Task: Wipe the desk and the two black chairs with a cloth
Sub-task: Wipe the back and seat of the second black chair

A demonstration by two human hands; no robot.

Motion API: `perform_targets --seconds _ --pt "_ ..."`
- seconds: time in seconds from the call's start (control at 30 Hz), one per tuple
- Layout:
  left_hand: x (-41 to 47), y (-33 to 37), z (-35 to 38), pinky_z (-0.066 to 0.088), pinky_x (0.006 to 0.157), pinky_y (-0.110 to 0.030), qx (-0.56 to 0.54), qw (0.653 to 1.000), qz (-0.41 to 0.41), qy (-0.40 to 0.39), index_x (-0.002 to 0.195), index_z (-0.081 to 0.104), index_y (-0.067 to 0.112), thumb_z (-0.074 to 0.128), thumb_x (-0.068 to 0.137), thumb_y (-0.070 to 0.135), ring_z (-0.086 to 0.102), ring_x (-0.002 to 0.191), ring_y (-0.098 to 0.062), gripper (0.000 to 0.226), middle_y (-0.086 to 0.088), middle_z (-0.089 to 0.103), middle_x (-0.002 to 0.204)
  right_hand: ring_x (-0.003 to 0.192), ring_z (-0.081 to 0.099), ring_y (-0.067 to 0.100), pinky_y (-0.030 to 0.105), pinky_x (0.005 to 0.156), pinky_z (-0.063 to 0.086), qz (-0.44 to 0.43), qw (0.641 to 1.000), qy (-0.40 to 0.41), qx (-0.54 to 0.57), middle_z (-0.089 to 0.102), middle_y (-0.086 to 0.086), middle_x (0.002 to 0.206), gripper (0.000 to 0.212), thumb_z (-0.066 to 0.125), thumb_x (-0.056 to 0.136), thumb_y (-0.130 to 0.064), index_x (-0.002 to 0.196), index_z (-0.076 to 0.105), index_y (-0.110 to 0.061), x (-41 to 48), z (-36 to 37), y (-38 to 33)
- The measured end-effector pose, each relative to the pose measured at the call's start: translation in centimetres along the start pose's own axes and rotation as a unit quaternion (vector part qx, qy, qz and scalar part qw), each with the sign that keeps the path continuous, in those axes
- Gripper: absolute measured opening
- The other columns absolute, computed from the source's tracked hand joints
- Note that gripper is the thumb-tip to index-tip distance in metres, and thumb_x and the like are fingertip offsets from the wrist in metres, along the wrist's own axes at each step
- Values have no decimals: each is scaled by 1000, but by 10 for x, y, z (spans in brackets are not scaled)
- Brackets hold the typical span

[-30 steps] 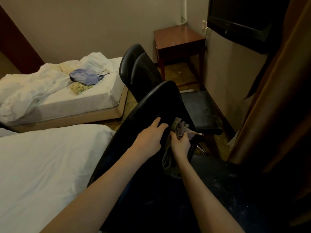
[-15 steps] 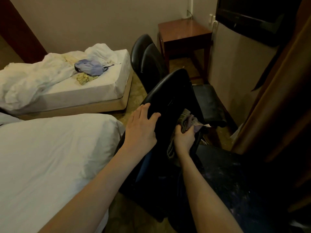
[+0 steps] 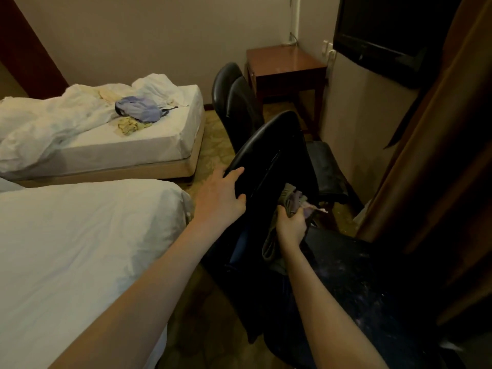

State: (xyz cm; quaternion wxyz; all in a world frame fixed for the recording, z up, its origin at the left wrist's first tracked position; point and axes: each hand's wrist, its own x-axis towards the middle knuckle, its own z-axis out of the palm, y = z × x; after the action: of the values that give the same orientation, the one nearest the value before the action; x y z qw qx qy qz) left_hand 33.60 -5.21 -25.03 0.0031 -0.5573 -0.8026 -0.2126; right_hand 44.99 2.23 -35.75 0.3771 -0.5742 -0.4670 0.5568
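Note:
The near black chair stands in front of me, backrest turned toward me. My left hand grips the left edge of that backrest, fingers behind it and thumb on the front. My right hand grips a bunched grey cloth against the lower right of the backrest; one end of the cloth hangs below my hand. A second black chair stands beyond it, its dusty seat showing to the right. The brown wooden desk stands in the far corner.
A white bed lies close on my left. Another bed with rumpled sheets and clothes sits further back. A brown curtain hangs on the right under a dark TV. Narrow patterned floor runs between beds and chairs.
My left hand slid from the middle of the backrest to its left edge and took hold of it. The view drew back and to the left; my right hand kept the cloth.

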Motion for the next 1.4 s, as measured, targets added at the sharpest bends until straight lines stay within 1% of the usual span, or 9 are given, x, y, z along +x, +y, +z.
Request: perform_targets --seconds 0.2,0.37,0.53,0.73,0.87,1.1,1.17,1.23,1.4 --pt "-2 -1 1 34 103 -36 12 1000 19 -4 146 31 22 55 90 25 33 133 -28 61 -12 29 147 115 53 25 35 93 44 -117 993 -17 0 56 8 124 42 56 93 -24 131 43 -11 -44 11 -18" --pt "-5 -5 3 30 107 -39 47 998 31 -9 146 29 20 52 91 25 30 134 -31 59 -15 27 148 106 57 23 42 91 48 -212 976 13 -36 59 7 116 34 56 91 -25 122 49 -14 -68 27 -13" --pt "-29 -7 0 30 105 -32 -63 994 53 78 139 37 18 53 88 14 32 132 -23 53 -8 30 142 113 54 27 36 94 44 -157 987 47 -10 57 11 124 41 54 93 -27 131 45 -13 -71 22 1" --pt "-89 -36 14 20 91 -3 -221 967 -6 129 131 42 10 59 90 24 37 117 -11 47 -5 40 129 119 49 36 38 101 37 -14 998 39 -48 52 19 128 42 49 97 -24 133 39 -6 -80 -3 50" --pt "-106 -40 15 25 90 -15 -265 958 -71 85 128 43 10 55 92 34 35 115 -11 46 -1 39 123 122 46 38 40 102 34 30 998 8 -51 50 22 130 39 49 97 -23 129 42 -3 -87 -19 48" --pt "-118 -43 6 44 70 -28 -338 933 -124 -12 109 47 18 35 98 41 51 76 -5 28 9 50 84 116 53 27 38 99 42 -147 986 15 -75 59 11 122 36 57 92 -28 123 54 -9 -109 13 -24" --pt "-115 -45 1 53 74 -36 -365 917 -154 -52 125 46 17 36 98 43 61 75 -15 39 8 54 86 110 56 25 36 94 45 -184 977 -14 -106 61 9 116 30 55 93 -25 119 57 -11 -113 18 -36" --pt "-115 -46 -3 56 70 -34 -384 901 -185 -78 139 36 18 39 97 44 64 73 -17 49 8 54 94 109 56 24 35 94 46 -202 971 -28 -123 63 8 114 30 55 92 -23 119 58 -12 -120 17 -35" --pt "-117 -41 -7 51 60 -24 -406 886 -208 -87 146 27 20 39 97 43 63 75 -15 55 5 51 113 104 59 19 24 84 44 -248 957 -72 -136 66 5 108 27 59 89 -14 116 61 -10 -147 6 -7"
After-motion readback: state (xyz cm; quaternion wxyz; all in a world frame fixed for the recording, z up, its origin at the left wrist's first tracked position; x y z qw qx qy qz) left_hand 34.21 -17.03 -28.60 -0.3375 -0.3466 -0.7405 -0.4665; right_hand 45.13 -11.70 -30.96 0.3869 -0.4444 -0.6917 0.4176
